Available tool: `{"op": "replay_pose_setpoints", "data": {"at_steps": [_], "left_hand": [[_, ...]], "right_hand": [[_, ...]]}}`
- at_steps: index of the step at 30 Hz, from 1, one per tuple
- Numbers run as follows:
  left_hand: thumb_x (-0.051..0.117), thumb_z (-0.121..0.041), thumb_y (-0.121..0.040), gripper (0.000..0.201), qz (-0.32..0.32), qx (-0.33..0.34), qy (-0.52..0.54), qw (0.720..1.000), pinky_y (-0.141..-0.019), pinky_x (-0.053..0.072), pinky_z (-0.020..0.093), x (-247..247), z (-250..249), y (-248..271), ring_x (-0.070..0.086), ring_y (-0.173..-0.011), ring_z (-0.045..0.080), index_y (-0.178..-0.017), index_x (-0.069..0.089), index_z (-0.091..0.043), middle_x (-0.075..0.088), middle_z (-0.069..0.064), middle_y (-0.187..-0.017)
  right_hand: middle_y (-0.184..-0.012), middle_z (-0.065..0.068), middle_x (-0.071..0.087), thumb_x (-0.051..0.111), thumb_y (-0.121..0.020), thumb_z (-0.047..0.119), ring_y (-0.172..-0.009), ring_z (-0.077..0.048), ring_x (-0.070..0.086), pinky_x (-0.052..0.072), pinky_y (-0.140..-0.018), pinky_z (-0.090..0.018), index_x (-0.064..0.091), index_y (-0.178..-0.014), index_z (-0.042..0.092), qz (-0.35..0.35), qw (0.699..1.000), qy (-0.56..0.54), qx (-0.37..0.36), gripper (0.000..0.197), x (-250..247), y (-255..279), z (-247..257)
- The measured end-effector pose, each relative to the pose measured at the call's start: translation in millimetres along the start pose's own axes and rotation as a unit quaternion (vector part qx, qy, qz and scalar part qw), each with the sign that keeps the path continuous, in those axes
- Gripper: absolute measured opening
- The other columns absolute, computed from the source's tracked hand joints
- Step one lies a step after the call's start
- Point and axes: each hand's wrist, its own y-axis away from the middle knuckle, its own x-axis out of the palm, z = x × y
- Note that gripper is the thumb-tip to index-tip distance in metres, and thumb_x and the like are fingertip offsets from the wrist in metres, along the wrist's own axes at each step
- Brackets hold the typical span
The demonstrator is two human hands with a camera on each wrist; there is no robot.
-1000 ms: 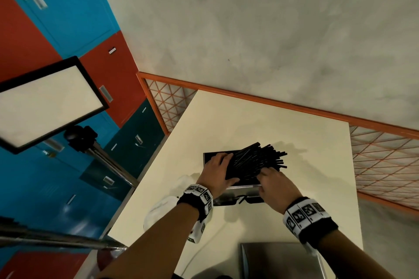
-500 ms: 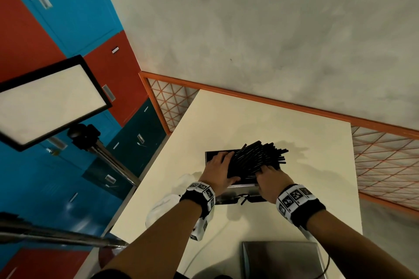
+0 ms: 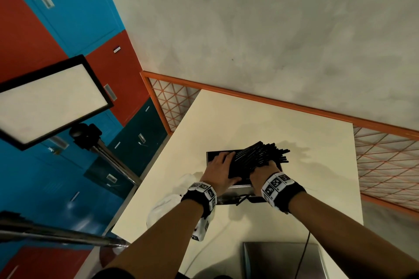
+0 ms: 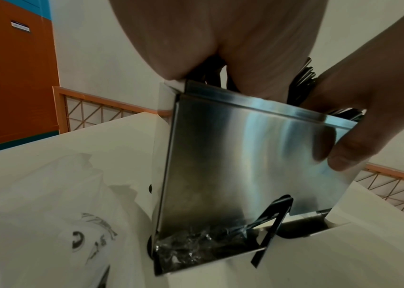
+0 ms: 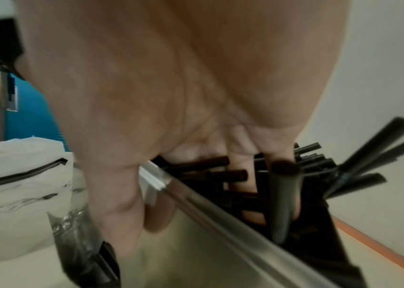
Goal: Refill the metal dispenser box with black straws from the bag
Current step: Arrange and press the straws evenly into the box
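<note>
Blue and red lockers (image 3: 68, 36) at left, then light panel (image 3: 48, 99). On cream table (image 3: 317, 142): white bag (image 3: 163, 208), left hand (image 3: 221, 171) flat on black straws (image 3: 256, 157) over metal dispenser box (image 3: 235, 190); right hand (image 3: 264, 171) pressing them, fingers hidden. Orange railing (image 3: 385, 156) far right.

The head view looks steeply down from above onto the cream table (image 3: 229, 118), taking in both forearms. Each wrist view sits very close, low beside the metal dispenser box (image 4: 245, 155), facing along its palm (the right one blurred). All three share the box and black straws (image 3: 256, 156).
</note>
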Motion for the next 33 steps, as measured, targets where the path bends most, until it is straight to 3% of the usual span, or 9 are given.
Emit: {"op": "replay_pose_setpoints", "data": {"at_steps": [3, 5, 8, 13, 16, 19, 26, 33], "left_hand": [[0.073, -0.050, -0.084, 0.090, -0.002, 0.001, 0.001, 1.000, -0.110, 0.038, 0.042, 0, 0, 0, 0.044, -0.132, 0.028, -0.156, 0.028, -0.018, 0.038, 0.005, -0.150], [0.073, -0.050, -0.084, 0.090, -0.005, 0.003, 0.000, 1.000, -0.110, 0.039, 0.042, 1, 0, 0, 0.044, -0.132, 0.028, -0.155, 0.029, -0.018, 0.039, 0.006, -0.150], [0.073, -0.050, -0.084, 0.090, -0.007, 0.005, 0.001, 1.000, -0.110, 0.039, 0.042, 1, 1, 0, 0.044, -0.131, 0.027, -0.155, 0.029, -0.018, 0.039, 0.005, -0.149], [0.073, -0.050, -0.084, 0.089, -0.007, 0.004, -0.002, 1.000, -0.109, 0.038, 0.041, 0, 0, 0, 0.044, -0.131, 0.027, -0.155, 0.029, -0.018, 0.040, 0.005, -0.149], [0.073, -0.049, -0.084, 0.089, -0.009, 0.006, -0.001, 1.000, -0.108, 0.039, 0.042, 0, -1, 0, 0.046, -0.130, 0.028, -0.155, 0.030, -0.017, 0.041, 0.006, -0.148], [0.072, -0.049, -0.085, 0.087, -0.009, 0.008, -0.006, 1.000, -0.108, 0.040, 0.043, 0, 0, 0, 0.047, -0.129, 0.028, -0.155, 0.031, -0.017, 0.041, 0.006, -0.148], [0.067, -0.050, -0.088, 0.083, -0.016, 0.020, -0.007, 1.000, -0.106, 0.041, 0.042, 2, 1, 1, 0.047, -0.128, 0.028, -0.155, 0.030, -0.017, 0.042, 0.006, -0.147], [0.059, -0.050, -0.094, 0.076, -0.020, 0.028, -0.009, 0.999, -0.106, 0.040, 0.042, 1, 2, 2, 0.046, -0.130, 0.027, -0.155, 0.029, -0.016, 0.042, 0.006, -0.148]], "right_hand": [[-0.095, 0.000, 0.069, 0.064, -0.079, 0.053, -0.093, -0.028, 0.063, 0.044, -0.089, -0.040, 0.066, -0.101, 0.022, -0.015, 0.999, -0.040, -0.029, 0.038, 0, 2, -3], [-0.095, 0.000, 0.070, 0.065, -0.076, 0.057, -0.090, -0.027, 0.065, 0.047, -0.089, -0.039, 0.067, -0.101, 0.022, -0.009, 0.997, -0.066, -0.041, 0.043, -2, 1, -6], [-0.093, -0.002, 0.070, 0.064, -0.074, 0.060, -0.082, -0.027, 0.067, 0.055, -0.080, -0.036, 0.067, -0.100, 0.021, 0.011, 0.992, -0.110, -0.057, 0.047, -5, -1, -12], [-0.085, -0.004, 0.068, 0.066, -0.069, 0.039, -0.072, -0.028, 0.065, 0.058, -0.070, -0.035, 0.063, -0.089, 0.021, 0.045, 0.992, -0.103, -0.055, 0.027, -11, -8, -21], [-0.080, -0.002, 0.064, 0.071, -0.059, 0.039, -0.066, -0.024, 0.062, 0.058, -0.065, -0.034, 0.057, -0.084, 0.022, 0.076, 0.988, -0.119, -0.064, 0.033, -11, -16, -25], [-0.084, -0.001, 0.065, 0.076, -0.053, 0.041, -0.069, -0.022, 0.064, 0.059, -0.066, -0.036, 0.062, -0.093, 0.021, 0.109, 0.981, -0.144, -0.071, 0.047, -10, -25, -27], [-0.106, -0.001, 0.068, 0.084, -0.057, 0.048, -0.090, -0.024, 0.066, 0.056, -0.082, -0.038, 0.062, -0.115, 0.022, 0.093, 0.975, -0.184, -0.084, 0.067, -20, -14, -29], [-0.119, -0.002, 0.063, 0.084, -0.068, 0.039, -0.102, -0.023, 0.063, 0.050, -0.081, -0.032, 0.056, -0.127, 0.020, 0.096, 0.973, -0.194, -0.080, 0.068, -29, -10, -32]]}}
